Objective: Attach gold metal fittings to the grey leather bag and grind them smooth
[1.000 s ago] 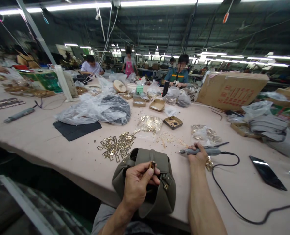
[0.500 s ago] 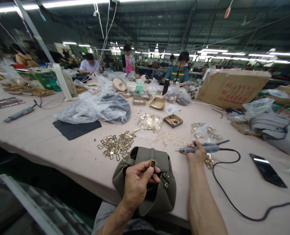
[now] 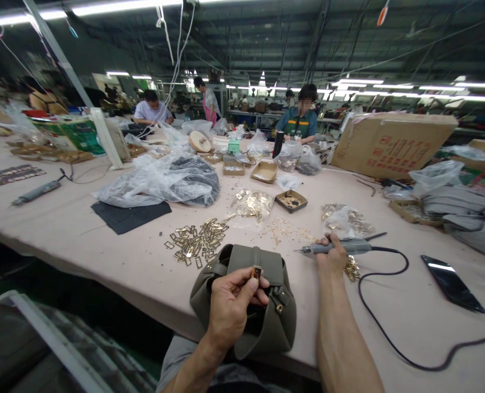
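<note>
Pinching a small gold fitting [image 3: 257,271] over the grey-green bag [image 3: 281,327] on the tabletop [image 3: 123,256], the left hand [image 3: 228,311] is staying in place while the right hand [image 3: 332,261] is gripping a corded driver [image 3: 357,246].

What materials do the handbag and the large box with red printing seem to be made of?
Handbag: probably leather or imitation leather, matte grey-green; smooth panels curve softly. Large box: apparently cardboard, dull brown, with stiff flat sides.
</note>
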A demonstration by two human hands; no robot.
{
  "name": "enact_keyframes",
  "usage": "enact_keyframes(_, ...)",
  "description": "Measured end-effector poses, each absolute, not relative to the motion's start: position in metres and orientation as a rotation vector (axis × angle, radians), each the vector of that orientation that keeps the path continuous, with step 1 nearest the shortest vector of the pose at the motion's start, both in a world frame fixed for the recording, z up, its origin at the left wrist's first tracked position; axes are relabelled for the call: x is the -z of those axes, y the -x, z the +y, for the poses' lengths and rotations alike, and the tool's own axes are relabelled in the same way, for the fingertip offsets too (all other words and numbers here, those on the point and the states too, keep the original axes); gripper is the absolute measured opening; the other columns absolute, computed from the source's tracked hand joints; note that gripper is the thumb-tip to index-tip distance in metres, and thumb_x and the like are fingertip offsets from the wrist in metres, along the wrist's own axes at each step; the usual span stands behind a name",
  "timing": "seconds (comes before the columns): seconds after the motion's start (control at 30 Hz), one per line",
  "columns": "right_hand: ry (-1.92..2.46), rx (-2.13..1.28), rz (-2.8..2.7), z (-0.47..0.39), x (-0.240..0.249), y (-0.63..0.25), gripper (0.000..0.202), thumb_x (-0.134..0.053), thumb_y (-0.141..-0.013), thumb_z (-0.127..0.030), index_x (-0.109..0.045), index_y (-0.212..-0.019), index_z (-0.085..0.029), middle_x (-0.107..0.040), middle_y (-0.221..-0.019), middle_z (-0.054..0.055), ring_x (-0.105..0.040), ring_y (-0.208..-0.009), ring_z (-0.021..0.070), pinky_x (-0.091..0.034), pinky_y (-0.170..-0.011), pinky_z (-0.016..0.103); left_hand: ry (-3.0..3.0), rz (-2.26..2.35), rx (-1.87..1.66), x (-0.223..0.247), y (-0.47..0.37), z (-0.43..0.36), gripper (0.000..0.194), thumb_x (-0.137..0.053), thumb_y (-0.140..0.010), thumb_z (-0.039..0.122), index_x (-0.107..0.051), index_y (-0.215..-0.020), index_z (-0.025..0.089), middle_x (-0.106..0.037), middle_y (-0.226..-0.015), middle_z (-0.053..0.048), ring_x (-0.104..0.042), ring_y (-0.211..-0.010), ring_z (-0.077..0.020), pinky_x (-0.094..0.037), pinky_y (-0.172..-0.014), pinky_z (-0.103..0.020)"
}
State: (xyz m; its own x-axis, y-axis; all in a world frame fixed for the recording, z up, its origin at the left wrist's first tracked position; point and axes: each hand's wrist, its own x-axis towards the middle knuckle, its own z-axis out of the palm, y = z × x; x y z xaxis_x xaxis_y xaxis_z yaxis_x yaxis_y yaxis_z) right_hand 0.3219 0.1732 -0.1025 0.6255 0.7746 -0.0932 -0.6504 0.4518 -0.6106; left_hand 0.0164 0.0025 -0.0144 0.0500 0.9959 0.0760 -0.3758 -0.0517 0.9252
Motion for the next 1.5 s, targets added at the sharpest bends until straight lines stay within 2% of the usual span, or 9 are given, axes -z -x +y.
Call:
enact_keyframes(0.37, 0.649, -0.912, -0.228, 0.17, 0.1, -0.323, 0.035, -0.085, -0.07, -0.021, -0.054, -0.087, -0.018, -0.057, -0.082, -0.006, -0.046, -0.057, 0.0033, -0.051, -0.056, 0.019, -1.019, 0.875, -1.353, 0.015, -0.016, 0.003, 0.031, -0.075, -0.093, 0.04, -0.079, -0.101, 0.01, -0.078, -0.087, -0.011, -0.07, -0.062, -0.0138, -0.063, -0.061, -0.024)
enact_keyframes(0.73, 0.767, -0.817, -0.266, 0.174, 0.101, -0.321, 0.041, -0.089, -0.065, -0.02, -0.054, -0.085, -0.019, -0.062, -0.082, -0.003, -0.05, -0.056, 0.0062, -0.05, -0.049, 0.022, -1.042, 0.907, -1.353, 0.012, -0.016, 0.002, 0.032, -0.075, -0.092, 0.041, -0.079, -0.1, 0.01, -0.079, -0.088, -0.012, -0.071, -0.063, -0.0148, -0.062, -0.061, -0.024)
enact_keyframes(1.2, 0.735, -0.876, -0.275, 0.174, 0.106, -0.326, 0.038, -0.086, -0.068, -0.021, -0.054, -0.089, -0.018, -0.06, -0.083, -0.005, -0.049, -0.057, 0.0045, -0.05, -0.052, 0.019, -1.064, 0.912, -1.33, 0.017, -0.015, 0.0, 0.033, -0.073, -0.095, 0.041, -0.079, -0.103, 0.01, -0.079, -0.083, -0.011, -0.071, -0.063, -0.0153, -0.061, -0.062, -0.023)
enact_keyframes(1.5, 0.73, -0.862, -0.266, 0.181, 0.109, -0.315, 0.044, -0.09, -0.068, -0.027, -0.053, -0.091, -0.02, -0.061, -0.084, -0.007, -0.049, -0.055, 0.0032, -0.05, -0.052, 0.019, -1.049, 0.914, -1.336, 0.01, -0.015, 0.001, 0.036, -0.075, -0.092, 0.045, -0.08, -0.099, 0.011, -0.079, -0.085, -0.012, -0.07, -0.061, -0.0155, -0.062, -0.061, -0.025)
